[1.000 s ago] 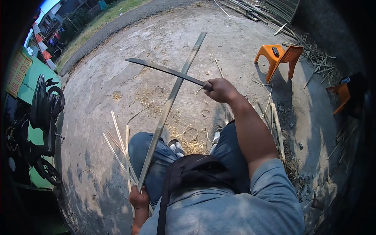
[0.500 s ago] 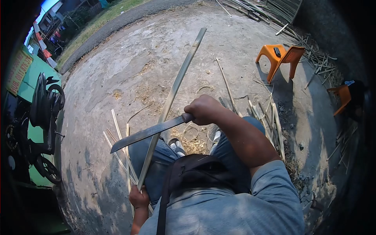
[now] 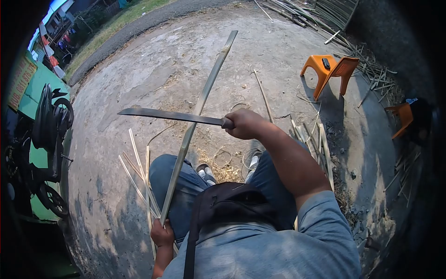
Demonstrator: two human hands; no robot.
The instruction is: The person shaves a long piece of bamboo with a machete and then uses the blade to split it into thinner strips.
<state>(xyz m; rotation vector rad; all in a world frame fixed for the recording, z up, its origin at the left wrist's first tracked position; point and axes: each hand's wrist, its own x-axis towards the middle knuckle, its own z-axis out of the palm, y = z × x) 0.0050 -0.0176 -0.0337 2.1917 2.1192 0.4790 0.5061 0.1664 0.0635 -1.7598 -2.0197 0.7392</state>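
Note:
My right hand (image 3: 246, 124) is closed round the handle of a machete (image 3: 169, 115). Its long blade points left, nearly level across the view, and crosses a long split bamboo strip (image 3: 211, 79). Whether the blade touches the strip cannot be told. Low beside my left thigh, my left hand (image 3: 162, 234) is wrapped round the strip's near end. From there the strip slants up over my knee and away over the ground. Several thin bamboo slats (image 3: 148, 186) lie next to my left leg, close to that hand.
More bamboo pieces (image 3: 324, 149) lie by my right knee. Shavings (image 3: 227, 174) cover the ground between my feet. An orange plastic chair (image 3: 349, 68) with a dark object on it stands ahead right. Bamboo poles (image 3: 302, 18) are piled at the back, and a motorcycle (image 3: 46, 135) is on the left.
The machete has swung from slanting down-left to nearly level, its tip now farther along the strip. My right hand has moved slightly; my left hand keeps its hold low on the strip.

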